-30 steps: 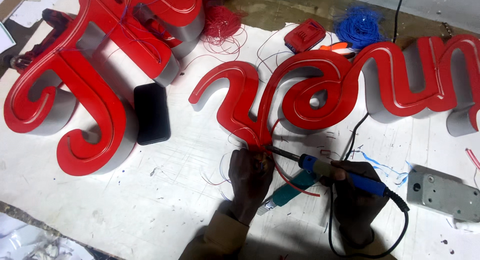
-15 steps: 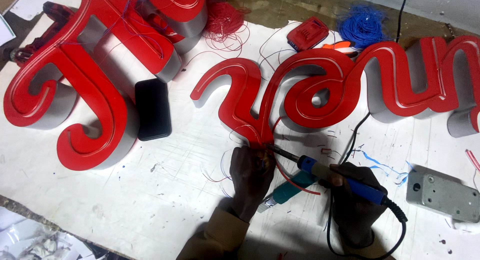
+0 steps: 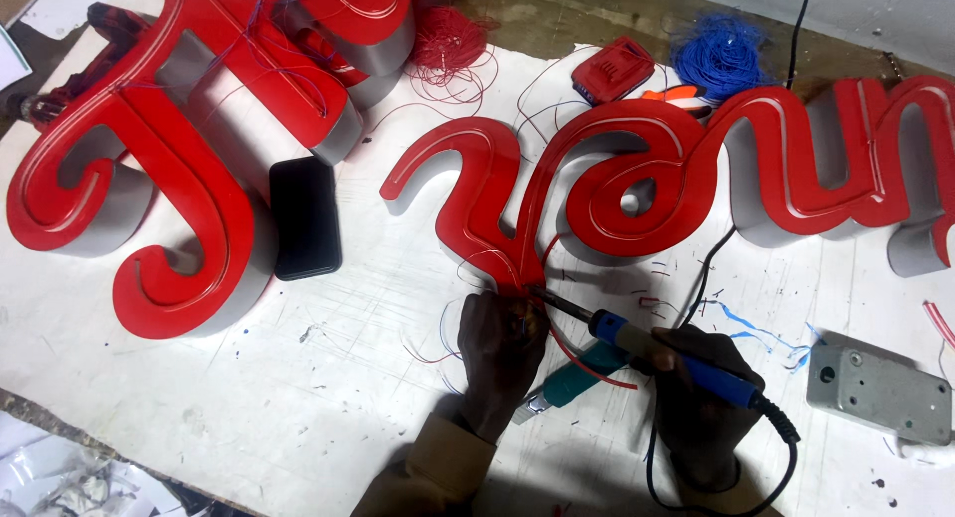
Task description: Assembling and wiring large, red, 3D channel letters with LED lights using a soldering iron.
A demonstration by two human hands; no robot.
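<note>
Right hand point(image 3: 701, 373) grips a blue-handled soldering iron point(image 3: 657, 346), its tip at the red sign letter point(image 3: 517, 208), where left hand point(image 3: 497, 348) fingers pinch thin wires.

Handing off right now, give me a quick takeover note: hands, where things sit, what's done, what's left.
Left hand: pinching thin wires at the bottom tip of the red sign letter.
Right hand: gripping the blue-handled soldering iron, tip at the same wire joint.
Nearby: teal tool between the hands, black phone to the left, grey metal box to the right, red wire coil and blue wire coil at the far edge.
Done: cannot tell which joints are finished.
Left: this joint is in progress; loose wires lie around it.
</note>
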